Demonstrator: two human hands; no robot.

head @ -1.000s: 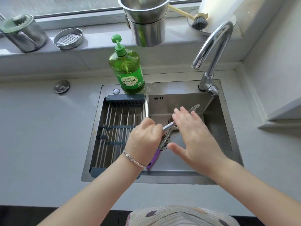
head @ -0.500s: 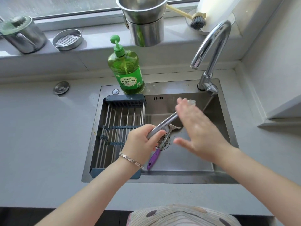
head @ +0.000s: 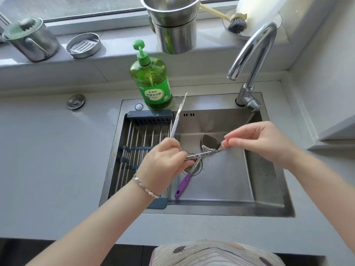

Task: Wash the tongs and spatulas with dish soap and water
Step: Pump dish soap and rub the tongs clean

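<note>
Tongs (head: 178, 117) splay open above the sink (head: 269, 179): our left hand (head: 165, 166) grips their hinge end, our right hand (head: 263, 143) pinches one arm's tip. Spatula (head: 183, 184) lies across the sink's drain.

Home kitchen, seen from above. Stainless steel sink (head: 230, 211) set in a grey countertop (head: 48, 150), w/ a curved chrome faucet (head: 258, 66) at back right. Green pump bottle of dish soap (head: 151, 83) stands on the sink's back rim. Slatted drying rack (head: 146, 139) sits in the sink's left side. Windowsill (head: 115, 47) behind holds stacked metal cups (head: 172, 35) & a dish brush (head: 237, 24).
</note>
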